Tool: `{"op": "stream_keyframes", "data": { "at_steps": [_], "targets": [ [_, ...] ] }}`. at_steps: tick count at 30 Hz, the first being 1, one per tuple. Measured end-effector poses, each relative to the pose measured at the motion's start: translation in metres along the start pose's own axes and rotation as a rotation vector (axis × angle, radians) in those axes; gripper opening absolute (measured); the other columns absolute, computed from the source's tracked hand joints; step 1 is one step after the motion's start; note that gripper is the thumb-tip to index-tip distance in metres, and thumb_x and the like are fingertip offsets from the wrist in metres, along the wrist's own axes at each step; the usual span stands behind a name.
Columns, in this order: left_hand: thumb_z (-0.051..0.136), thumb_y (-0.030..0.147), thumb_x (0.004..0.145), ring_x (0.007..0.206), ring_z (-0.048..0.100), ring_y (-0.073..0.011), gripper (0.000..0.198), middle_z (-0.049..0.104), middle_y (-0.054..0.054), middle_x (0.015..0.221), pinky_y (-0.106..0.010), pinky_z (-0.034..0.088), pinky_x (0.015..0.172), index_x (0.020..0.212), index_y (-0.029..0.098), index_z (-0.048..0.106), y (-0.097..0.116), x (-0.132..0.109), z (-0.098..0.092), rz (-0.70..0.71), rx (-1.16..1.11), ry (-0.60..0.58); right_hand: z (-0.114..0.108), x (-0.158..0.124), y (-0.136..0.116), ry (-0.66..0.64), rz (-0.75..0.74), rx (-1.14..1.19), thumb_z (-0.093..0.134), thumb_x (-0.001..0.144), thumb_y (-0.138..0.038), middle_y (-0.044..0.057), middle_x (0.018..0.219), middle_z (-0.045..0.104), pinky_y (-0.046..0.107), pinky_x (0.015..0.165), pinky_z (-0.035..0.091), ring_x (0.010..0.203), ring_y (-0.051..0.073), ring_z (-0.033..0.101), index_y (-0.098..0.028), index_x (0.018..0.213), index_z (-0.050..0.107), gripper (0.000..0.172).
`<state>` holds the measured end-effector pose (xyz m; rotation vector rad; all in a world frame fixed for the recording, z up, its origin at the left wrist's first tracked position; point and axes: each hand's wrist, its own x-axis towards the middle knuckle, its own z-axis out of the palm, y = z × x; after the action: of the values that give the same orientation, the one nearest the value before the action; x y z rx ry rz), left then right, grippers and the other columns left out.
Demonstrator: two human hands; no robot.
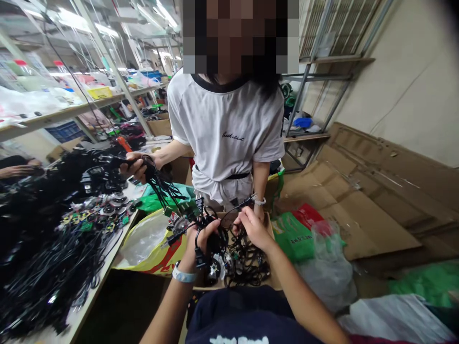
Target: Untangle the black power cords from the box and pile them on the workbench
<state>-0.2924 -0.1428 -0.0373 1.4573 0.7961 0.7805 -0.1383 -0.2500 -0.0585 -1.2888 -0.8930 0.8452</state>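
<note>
Left hand [203, 241] clamped on tangled black power cables [211, 234], right hand [254, 229] pinching one cable [236, 211], cardboard box [236, 288] of cables below

The left hand [202, 244] clutches a tangle of black cables [212, 237] with plugs, and the right hand [254, 229] pinches a thin lead [231, 213] above a cardboard box [267, 234] of more cables. Opposite, a co-worker's hand [138, 167] grips another bundle [158, 184] beside the heaped bench [96, 286]

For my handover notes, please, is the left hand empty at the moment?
No, the left hand is closed around a tangle of black cables.
</note>
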Motion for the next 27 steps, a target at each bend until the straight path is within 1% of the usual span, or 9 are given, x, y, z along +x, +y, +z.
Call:
{"op": "stream_keyframes", "data": {
  "at_steps": [4, 8, 12, 15, 19, 21, 23, 25, 27],
  "targets": [
    [0.073, 0.038, 0.072, 0.059, 0.061, -0.0162, 0.018, 0.065, -0.001, 0.066, -0.03, 0.053, 0.06, 0.074, 0.021, 0.068, -0.003, 0.002, -0.011, 0.04, -0.047, 0.08, -0.018, 0.0, 0.004, 0.174, -0.084, 0.176, 0.067, 0.079, -0.052, -0.008, 0.068, 0.047, 0.025, 0.058, 0.044, 0.058, 0.009, 0.049, -0.024, 0.09, 0.035, 0.043],
    [0.071, 0.037, 0.074, 0.063, 0.062, -0.0158, 0.019, 0.064, -0.002, 0.067, -0.032, 0.056, 0.064, 0.075, 0.019, 0.066, -0.007, 0.005, -0.026, 0.088, -0.063, 0.1, -0.036, -0.01, -0.025, 0.311, -0.189, 0.299, 0.081, 0.064, -0.025, -0.009, 0.073, 0.042, 0.02, 0.062, 0.041, 0.064, 0.007, 0.044, -0.026, 0.109, 0.039, 0.061],
    [0.066, 0.037, 0.079, 0.064, 0.063, -0.0161, 0.016, 0.065, -0.002, 0.073, -0.032, 0.056, 0.065, 0.08, 0.021, 0.064, -0.007, 0.009, -0.034, 0.158, -0.03, 0.131, -0.045, -0.026, -0.075, 0.381, -0.273, 0.165, 0.075, 0.072, -0.018, -0.008, 0.068, 0.038, 0.018, 0.06, 0.037, 0.062, 0.006, 0.039, -0.023, 0.111, 0.054, 0.045],
    [0.057, 0.038, 0.086, 0.065, 0.064, -0.0182, 0.016, 0.063, -0.001, 0.07, -0.036, 0.057, 0.068, 0.085, 0.022, 0.061, -0.004, 0.013, -0.046, 0.257, 0.057, 0.176, -0.052, -0.036, -0.106, 0.473, -0.401, 0.09, 0.073, 0.075, -0.017, -0.006, 0.063, 0.038, 0.018, 0.056, 0.035, 0.058, 0.006, 0.038, -0.019, 0.094, 0.065, 0.02],
    [0.064, 0.022, 0.076, 0.086, 0.067, -0.0235, 0.016, 0.069, -0.004, 0.081, -0.042, 0.052, 0.088, 0.092, 0.022, 0.068, 0.001, 0.015, -0.068, 0.493, 0.328, 0.207, -0.055, -0.047, -0.126, 0.558, -0.575, 0.152, 0.074, 0.074, -0.015, -0.004, 0.065, 0.039, 0.019, 0.049, 0.031, 0.058, 0.007, 0.039, -0.019, 0.078, 0.067, 0.009],
    [0.062, 0.013, 0.074, 0.091, 0.067, -0.0243, 0.028, 0.071, -0.007, 0.092, -0.041, 0.05, 0.091, 0.1, 0.022, 0.069, 0.003, 0.013, -0.074, 0.753, 0.63, 0.232, -0.05, -0.054, -0.127, 0.493, -0.568, 0.034, 0.07, 0.078, -0.016, -0.001, 0.075, 0.048, 0.019, 0.054, 0.039, 0.066, 0.008, 0.047, -0.021, 0.086, 0.07, 0.009],
    [0.056, 0.008, 0.077, 0.088, 0.067, -0.0225, 0.035, 0.07, -0.009, 0.099, -0.038, 0.052, 0.087, 0.107, 0.021, 0.067, 0.006, 0.01, -0.075, 0.968, 0.859, 0.254, -0.046, -0.06, -0.125, 0.33, -0.499, -0.203, 0.064, 0.084, -0.017, 0.005, 0.101, 0.059, 0.024, 0.074, 0.05, 0.085, 0.011, 0.057, -0.022, 0.092, 0.073, 0.013],
    [0.051, 0.005, 0.078, 0.088, 0.067, -0.021, 0.038, 0.069, -0.01, 0.102, -0.034, 0.052, 0.085, 0.109, 0.02, 0.066, 0.009, 0.008, -0.072, 1.046, 0.923, 0.26, -0.047, -0.064, -0.121, 0.131, -0.438, -0.397, 0.059, 0.087, -0.016, 0.008, 0.129, 0.056, 0.031, 0.094, 0.049, 0.103, 0.016, 0.06, -0.023, 0.094, 0.074, 0.018],
    [0.048, 0.003, 0.075, 0.09, 0.067, -0.0204, 0.041, 0.069, -0.01, 0.103, -0.032, 0.053, 0.084, 0.109, 0.02, 0.066, 0.012, 0.007, -0.069, 1.04, 0.952, 0.263, -0.056, -0.068, -0.12, -0.008, -0.431, -0.485, 0.053, 0.089, -0.011, 0.008, 0.134, 0.058, 0.034, 0.101, 0.048, 0.11, 0.018, 0.062, -0.024, 0.1, 0.073, 0.026]
  ]
}}
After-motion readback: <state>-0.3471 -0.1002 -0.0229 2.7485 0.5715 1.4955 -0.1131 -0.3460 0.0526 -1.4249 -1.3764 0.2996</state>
